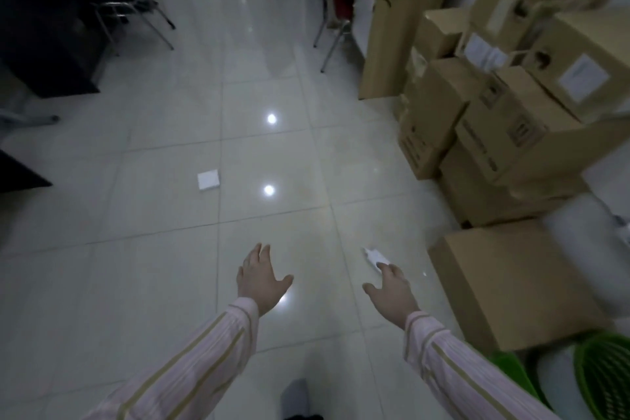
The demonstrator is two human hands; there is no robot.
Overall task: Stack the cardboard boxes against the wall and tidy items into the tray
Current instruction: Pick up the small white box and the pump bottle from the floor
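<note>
L hand [262, 278] open, fingers spread, over tile [163, 249]. R hand [392, 293] at a white scrap [375, 257]; can't tell if I've pinched it. Boxes [511, 147] stacked to my right, green basket [600, 375] by them. Risk: thin scrap slides on glossy tile & won't lift cleanly.

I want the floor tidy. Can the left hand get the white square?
Probably yes: only bare floor lies between the open left hand and the white square, though it lies well ahead, needing a lean.
</note>
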